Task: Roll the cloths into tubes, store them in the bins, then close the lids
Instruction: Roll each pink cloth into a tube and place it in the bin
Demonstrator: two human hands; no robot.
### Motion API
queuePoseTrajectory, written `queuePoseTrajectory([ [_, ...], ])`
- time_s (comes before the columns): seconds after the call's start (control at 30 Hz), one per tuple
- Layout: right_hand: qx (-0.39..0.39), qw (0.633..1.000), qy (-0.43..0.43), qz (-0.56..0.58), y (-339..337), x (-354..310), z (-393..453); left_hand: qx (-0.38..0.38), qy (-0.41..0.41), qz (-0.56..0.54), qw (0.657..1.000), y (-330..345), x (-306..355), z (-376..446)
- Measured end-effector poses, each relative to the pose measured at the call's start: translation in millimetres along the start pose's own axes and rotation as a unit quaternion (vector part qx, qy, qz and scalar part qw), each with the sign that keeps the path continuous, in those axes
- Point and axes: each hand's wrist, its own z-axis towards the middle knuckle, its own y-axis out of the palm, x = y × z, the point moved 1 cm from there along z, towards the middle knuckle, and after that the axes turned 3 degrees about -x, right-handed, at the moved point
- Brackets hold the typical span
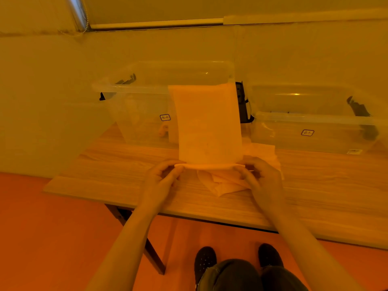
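Cloth (209, 124) stretches away from the hands, long axis running straight out from the person toward the bins. Near edge is folded over into a thin first turn lying crosswise between the two hands; far edge is draped up over the rim of the left bin (147, 89), so the sheet slopes upward beyond the fingers.

Left hand (162, 178) pinches the left end of that turned edge, fingers curled round it. Right hand (259, 175) does the same at the right end. Both sit level with each other, equally near, each at its own corner, held slightly above the table (105, 175).

Under and just past the right hand lies a loose pile (226, 183) of more cloth, crumpled, partly hidden by the hand and by the raised edge.

Right bin (310, 122) stands beyond and to the right of the right hand, beside the left bin. Both bins look open; something small lies inside the left one, too blurred to name.

Judgement: rolling has barely begun. The roll must travel away from the hands along the long axis, both ends turning together or the tube will cone. The draped far edge will likely need to slide off the rim as the roll advances.
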Motion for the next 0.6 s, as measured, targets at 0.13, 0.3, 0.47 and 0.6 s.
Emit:
queuePoseTrajectory([
  [0.13,0.021,1.000,-0.007,-0.003,-0.2,4.3,1.5,-0.023,-0.007,0.003,1.000,0.3,-1.6,0.7],
  [0.3,0.006,0.999,-0.002,0.045,-1.8,0.6,0.8,-0.027,-0.015,-0.012,0.999,1.2,-2.6,0.8],
  [0.47,-0.009,1.000,0.001,0.023,-1.8,3.4,2.2,-0.041,0.003,-0.007,0.999,2.3,1.1,-0.6],
  [0.6,-0.024,0.999,0.028,0.024,0.0,5.9,4.3,-0.031,0.007,-0.007,0.999,2.9,0.3,-0.5],
])
